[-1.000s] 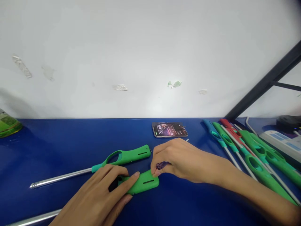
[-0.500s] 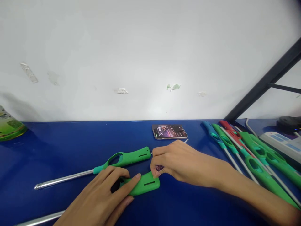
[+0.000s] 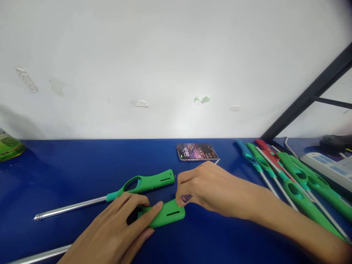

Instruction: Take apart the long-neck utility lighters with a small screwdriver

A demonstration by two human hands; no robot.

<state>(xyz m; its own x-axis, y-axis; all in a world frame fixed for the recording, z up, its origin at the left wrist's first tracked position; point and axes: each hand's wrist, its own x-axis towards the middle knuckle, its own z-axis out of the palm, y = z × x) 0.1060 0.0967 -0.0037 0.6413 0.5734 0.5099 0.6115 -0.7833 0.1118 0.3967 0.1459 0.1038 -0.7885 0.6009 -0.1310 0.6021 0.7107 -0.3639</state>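
Note:
My left hand [image 3: 110, 229] is closed around the trigger part of a green gas lighter [image 3: 169, 213] lying low in the middle of the blue table. The handle end of this lighter, with a dark slot, shows past my thumb, and its metal tube comes out at lower left. My right hand [image 3: 205, 189] has its fingers pinched together at the upper edge of that handle end. A small purple looped mark or thing shows at these fingers; what they hold, if anything, is hidden. Just behind lies a second green gas lighter [image 3: 154, 181], its metal tube pointing left.
A phone [image 3: 197, 152] lies face up near the wall. Several blue, green and red lighters [image 3: 299, 190] lie in a pile on the right, beside a white power strip [image 3: 327, 168] and a dark frame bar [image 3: 302, 99]. A green bottle [image 3: 9, 146] stands at far left.
The whole view has shifted slightly, so things sit a little further left and higher. Both hands keep their places on the lighter.

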